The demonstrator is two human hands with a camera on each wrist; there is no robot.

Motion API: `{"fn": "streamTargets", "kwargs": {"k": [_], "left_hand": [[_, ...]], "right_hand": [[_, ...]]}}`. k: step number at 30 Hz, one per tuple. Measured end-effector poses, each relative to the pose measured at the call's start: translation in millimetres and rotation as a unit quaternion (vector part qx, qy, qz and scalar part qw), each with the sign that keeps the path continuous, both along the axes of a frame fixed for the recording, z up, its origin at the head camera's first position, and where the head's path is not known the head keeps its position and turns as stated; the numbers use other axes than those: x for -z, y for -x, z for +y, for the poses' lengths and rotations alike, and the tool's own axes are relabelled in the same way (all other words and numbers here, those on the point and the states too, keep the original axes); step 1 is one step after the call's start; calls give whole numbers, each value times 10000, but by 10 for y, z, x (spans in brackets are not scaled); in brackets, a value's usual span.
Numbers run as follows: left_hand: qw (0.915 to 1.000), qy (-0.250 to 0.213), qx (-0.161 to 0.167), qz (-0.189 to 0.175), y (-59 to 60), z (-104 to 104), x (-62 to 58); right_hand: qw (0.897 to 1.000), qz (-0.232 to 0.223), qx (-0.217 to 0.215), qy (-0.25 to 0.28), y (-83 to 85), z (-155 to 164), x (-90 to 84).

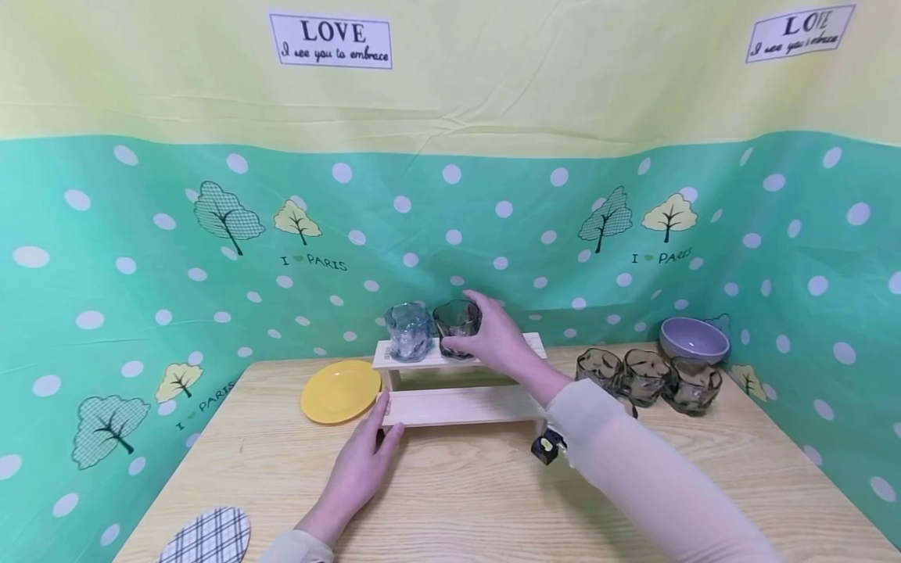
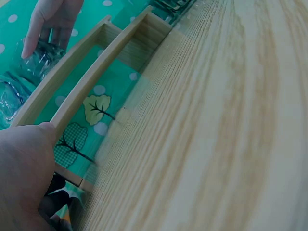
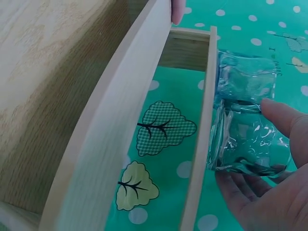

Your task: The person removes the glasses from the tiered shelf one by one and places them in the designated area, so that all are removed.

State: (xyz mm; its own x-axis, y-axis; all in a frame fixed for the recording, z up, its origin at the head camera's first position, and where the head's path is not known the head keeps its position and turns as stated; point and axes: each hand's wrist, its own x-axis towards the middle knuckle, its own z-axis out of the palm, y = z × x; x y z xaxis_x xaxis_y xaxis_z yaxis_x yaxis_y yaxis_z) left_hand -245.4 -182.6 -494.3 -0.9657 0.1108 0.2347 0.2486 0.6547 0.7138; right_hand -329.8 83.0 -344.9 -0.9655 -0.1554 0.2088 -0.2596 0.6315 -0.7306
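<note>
Right hand grasps dark glass on wooden rack top step, clear glass just beside. Left hand relaxed, fingers straight, touching rack's lower step on tabletop.

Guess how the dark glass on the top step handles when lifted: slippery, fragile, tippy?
The dark glass looks smooth and glossy, so probably slippery, though its wavy walls may help the right hand grip. Likely fragile. It's squat, so unlikely to tip, but the top step is narrow.

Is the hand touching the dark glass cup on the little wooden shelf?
Touching. In the right wrist view, the right hand has its fingers wrapped around the glass cup.
</note>
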Motion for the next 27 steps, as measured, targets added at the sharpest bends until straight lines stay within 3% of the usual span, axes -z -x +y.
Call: {"fn": "streamTargets", "kwargs": {"k": [12, 27], "left_hand": [[10000, -11, 20, 61, -19, -4, -7], [9999, 10, 40, 124, -13, -6, -3]], "right_hand": [[9994, 300, -63, -185, -228, 171, -155], [9998, 175, -37, 8, -578, 588, -328]]}}
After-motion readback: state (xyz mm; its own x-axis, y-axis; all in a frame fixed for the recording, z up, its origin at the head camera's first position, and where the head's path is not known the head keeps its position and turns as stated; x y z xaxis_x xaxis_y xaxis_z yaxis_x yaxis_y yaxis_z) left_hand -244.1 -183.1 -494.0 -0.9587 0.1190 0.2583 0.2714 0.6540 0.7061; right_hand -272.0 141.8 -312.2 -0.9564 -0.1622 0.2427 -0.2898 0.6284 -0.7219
